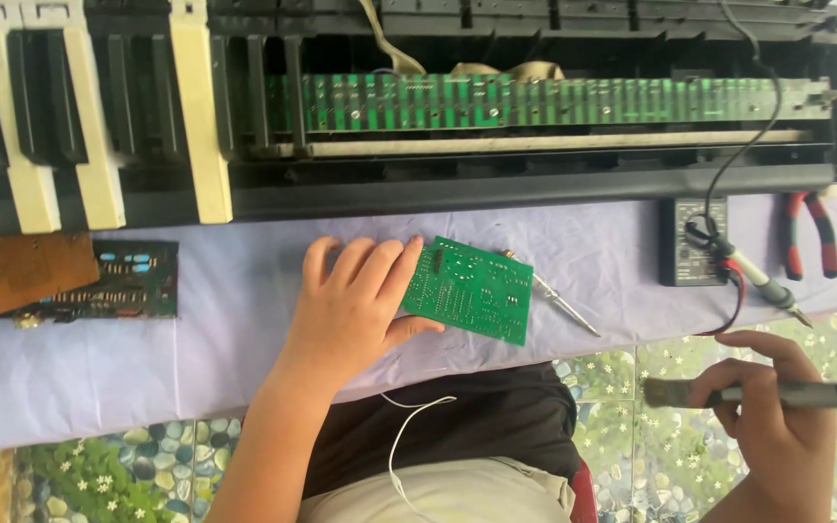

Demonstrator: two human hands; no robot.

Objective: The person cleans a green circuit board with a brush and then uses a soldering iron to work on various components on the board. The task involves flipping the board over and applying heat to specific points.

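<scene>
My left hand [349, 302] holds the left edge of a green circuit board [472, 291] that lies on a pale cloth-covered table [196, 339]. Off the table's near edge to the right, my right hand [765, 402] grips a dark-handled brush [758, 393], with its bristles pointing left. An opened electronic keyboard [438, 184] lies across the far side, showing a long green strip board [554, 102] inside and some white keys [201, 116] at the left.
A metal-tipped tool [562, 302] lies just right of the green board. Farther right are a black multimeter [692, 242] with probe leads, and red-handled pliers [811, 237]. A dark circuit board [133, 281] and a brown board [12, 276] lie at the left.
</scene>
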